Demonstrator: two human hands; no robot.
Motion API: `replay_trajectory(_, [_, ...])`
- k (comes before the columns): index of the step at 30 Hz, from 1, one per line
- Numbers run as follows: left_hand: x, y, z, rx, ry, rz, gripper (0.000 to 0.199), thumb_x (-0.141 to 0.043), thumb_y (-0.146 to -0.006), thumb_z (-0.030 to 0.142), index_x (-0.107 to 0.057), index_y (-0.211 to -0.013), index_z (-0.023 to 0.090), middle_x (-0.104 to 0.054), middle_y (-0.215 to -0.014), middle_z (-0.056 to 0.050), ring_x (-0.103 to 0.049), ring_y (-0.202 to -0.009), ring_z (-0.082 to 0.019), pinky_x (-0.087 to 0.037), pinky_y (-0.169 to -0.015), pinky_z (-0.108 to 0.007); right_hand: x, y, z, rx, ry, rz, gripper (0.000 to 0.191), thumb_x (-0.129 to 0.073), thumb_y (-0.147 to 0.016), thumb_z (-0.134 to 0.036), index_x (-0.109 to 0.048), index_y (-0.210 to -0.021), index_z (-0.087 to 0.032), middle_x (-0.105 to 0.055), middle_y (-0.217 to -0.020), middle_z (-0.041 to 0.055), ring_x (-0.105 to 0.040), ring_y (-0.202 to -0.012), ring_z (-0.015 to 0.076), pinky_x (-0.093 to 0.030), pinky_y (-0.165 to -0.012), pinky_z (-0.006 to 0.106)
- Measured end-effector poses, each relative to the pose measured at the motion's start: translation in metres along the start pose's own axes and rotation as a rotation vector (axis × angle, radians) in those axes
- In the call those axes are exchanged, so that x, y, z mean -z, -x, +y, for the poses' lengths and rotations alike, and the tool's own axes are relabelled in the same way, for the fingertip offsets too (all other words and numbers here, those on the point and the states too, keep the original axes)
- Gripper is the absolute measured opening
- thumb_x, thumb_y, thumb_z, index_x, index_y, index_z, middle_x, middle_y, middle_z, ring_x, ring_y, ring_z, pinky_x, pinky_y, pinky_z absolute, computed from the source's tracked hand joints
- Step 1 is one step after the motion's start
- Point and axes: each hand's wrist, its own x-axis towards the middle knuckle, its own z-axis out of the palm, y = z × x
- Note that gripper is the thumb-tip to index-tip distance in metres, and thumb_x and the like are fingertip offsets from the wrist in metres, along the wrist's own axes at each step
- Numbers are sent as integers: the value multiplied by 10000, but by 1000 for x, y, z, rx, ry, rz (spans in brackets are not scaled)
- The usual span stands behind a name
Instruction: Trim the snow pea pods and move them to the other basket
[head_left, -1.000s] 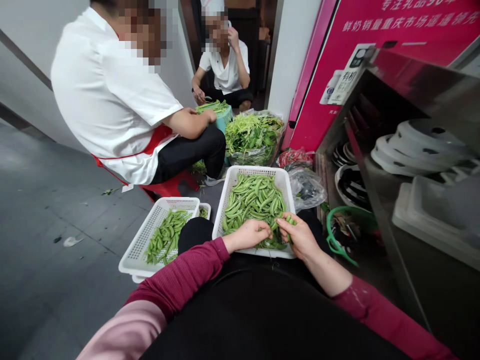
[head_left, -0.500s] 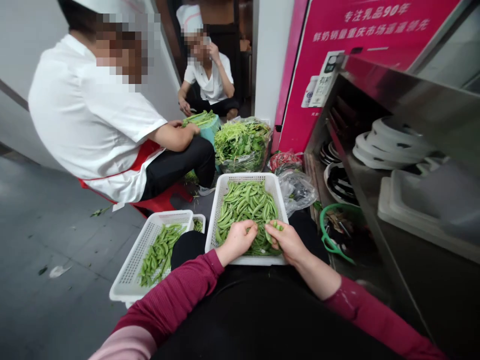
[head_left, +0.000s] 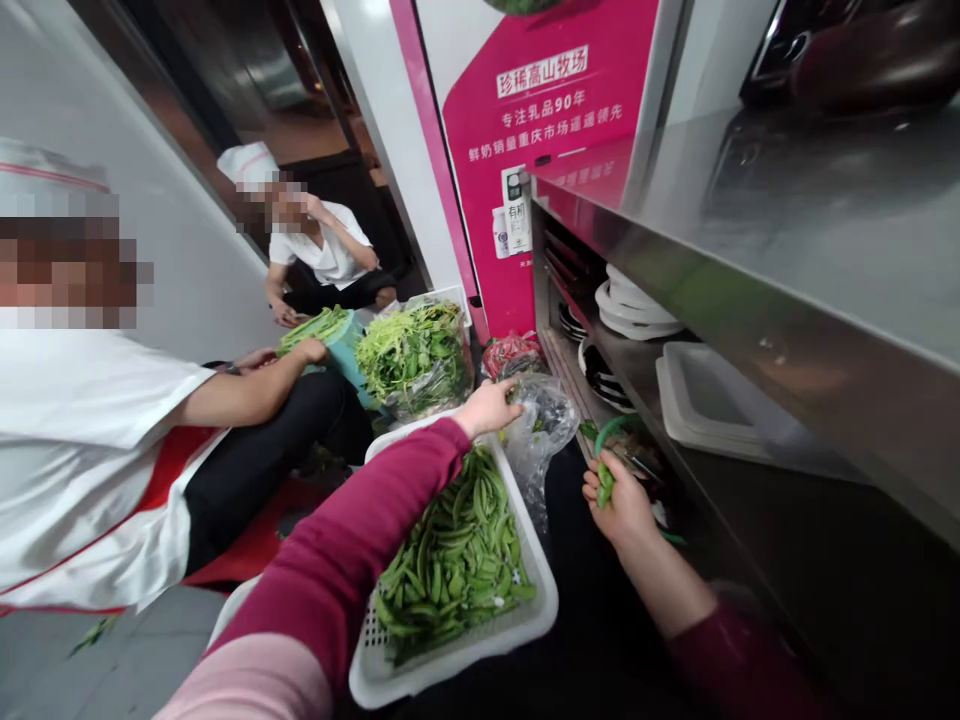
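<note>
My left hand (head_left: 491, 406) reaches over the far end of the white basket (head_left: 544, 590), beside a clear plastic bag (head_left: 541, 420). Its fingers are drawn together, and what they hold, if anything, is too small to name. Green pods (head_left: 457, 560) fill much of the basket. To the right of the bag, my right hand (head_left: 619, 500) is closed round a few green pods (head_left: 604, 484), in front of a green-rimmed basket (head_left: 615, 425). My left sleeve hides part of the white basket.
At the left sits a person in white (head_left: 90, 430); another person (head_left: 322, 245) crouches farther back. Leafy greens (head_left: 416, 350) stand beyond the basket, with a red bundle (head_left: 512, 353) nearby. A metal shelf unit (head_left: 750, 290) with white dishes (head_left: 634, 305) runs along the right.
The view has turned right. My left hand has moved from above the pods to beside the plastic bag. My right hand has left the basket for its right side, still with pods.
</note>
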Motion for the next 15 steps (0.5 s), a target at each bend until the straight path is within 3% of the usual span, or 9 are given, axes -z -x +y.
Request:
replay_trajectory(2, [-5, -47, 9, 66, -33, -77, 746, -684, -517, 349, -446, -1174, 88, -540, -1080, -166, -544, -927, -228, -396, -788, -256, 4, -5, 1, 44, 23, 16, 230, -624, -631, -302, -426, -688, -200, -459, -533, -70, -393, -376, 53, -261, -291, 171])
replay_trajectory(3, [-8, -64, 12, 62, -26, -80, 746, -694, -507, 339, -454, -1160, 70, -555, -1052, -176, -545, -925, -237, -400, -781, -260, 6, -8, 2, 59, 28, 25, 230, -625, -632, -305, -430, -694, -201, -462, -532, -71, -397, -376, 54, -263, -292, 171])
replay_trajectory(5, [-14, -83, 14, 34, -6, -34, 585, -628, -608, 322, -490, -1116, 67, -571, -1026, -169, -538, -941, -226, -389, -802, -263, 10, -13, 3, 72, 39, 30, 230, -626, -633, -308, -432, -695, -200, -468, -531, -72, -401, -375, 55, -267, -295, 170])
replay_trajectory(7, [-17, -84, 12, 5, 32, 70, 373, -479, -739, 276, -529, -1058, 90, -573, -1030, -144, -533, -946, -190, -371, -830, -255, 12, -15, 6, 69, 59, 24, 227, -622, -636, -311, -430, -683, -199, -469, -525, -72, -405, -372, 58, -269, -297, 171])
replay_trajectory(10, [-16, -58, 3, -14, 221, 154, 265, -385, -787, 254, -586, -887, 113, -615, -872, -92, -569, -796, -145, -406, -754, -244, 9, -11, 9, 30, 92, 22, 201, -608, -641, -306, -442, -679, -198, -509, -557, -55, -472, -427, 77, -348, -347, 186])
replay_trajectory(13, [-15, -4, -16, 37, 524, 46, 273, -396, -785, 322, -568, -740, 116, -592, -671, -41, -551, -566, -102, -427, -576, -220, 1, 4, 4, -62, 130, -24, 187, -618, -619, -264, -473, -716, -198, -557, -626, -38, -533, -520, 94, -440, -468, 217])
replay_trajectory(15, [-19, 45, -35, 127, 669, -27, 285, -396, -781, 352, -536, -695, 120, -552, -595, -14, -520, -484, -87, -404, -489, -202, -7, 17, -1, -117, 210, -150, 231, -635, -604, -239, -503, -791, -206, -562, -654, -40, -521, -524, 82, -430, -473, 204])
